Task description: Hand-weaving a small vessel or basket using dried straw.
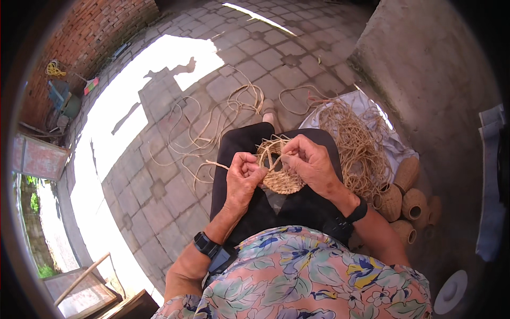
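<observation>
Over the woven piece (282, 184) that is resting in the lap (232, 142), the left hand's (243, 174) grip is pinching straw-coloured cord (217, 164) while the right hand's (309, 160) is pinching a strand (277, 162), and even tension is likely keeping the work neat.

Sunlight (94, 149) glares over the paving (139, 187) here on the left; a brick wall (98, 32) rises far left, a greyish wall (427, 64) right.

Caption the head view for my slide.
Left hand and right hand work at a round, tan, woven-fibre piece near a tangled heap of tan cord.
</observation>
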Tool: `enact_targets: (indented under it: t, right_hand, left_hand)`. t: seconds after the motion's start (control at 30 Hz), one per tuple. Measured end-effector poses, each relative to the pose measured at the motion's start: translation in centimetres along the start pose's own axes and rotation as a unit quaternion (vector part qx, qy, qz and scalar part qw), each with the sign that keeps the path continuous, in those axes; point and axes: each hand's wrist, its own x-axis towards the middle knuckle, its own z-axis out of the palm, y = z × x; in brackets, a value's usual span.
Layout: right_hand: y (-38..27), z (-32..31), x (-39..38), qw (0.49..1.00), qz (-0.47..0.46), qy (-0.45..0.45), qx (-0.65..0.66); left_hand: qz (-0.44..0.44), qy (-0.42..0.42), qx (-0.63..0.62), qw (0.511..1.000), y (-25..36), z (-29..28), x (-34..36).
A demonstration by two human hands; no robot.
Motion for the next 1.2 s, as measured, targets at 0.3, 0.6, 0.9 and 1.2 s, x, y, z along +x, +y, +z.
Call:
enact_targets:
  t: [0.3, 0.6, 0.9, 1.2]
  right_hand:
    - [0.5, 2.7, 2.8, 0.945, -0.201, -0.023, -0.256]
    - [1.0, 2.9, 2.5, 0.922, -0.197, -0.025, -0.333]
    - [1.2, 3.2, 2.0, 0.917, -0.103, -0.083, -0.377]
    - [0.7, 1.7, -0.9, 0.949, -0.151, 0.023, -0.275]
  left_hand:
    - [0.01, 0.107, 0.047, 0.993, -0.5, 1.4, -0.5]
    - [0.024, 0.133, 0.093, 0.986, -1.2, 1.5, -0.4]
    - [-0.065, 0.013, -0.016, 0.998, 0.1, 0.0, -0.7]
    - [-0.064, -0.042, -0.026, 0.997, 0.1, -0.7, -0.6]
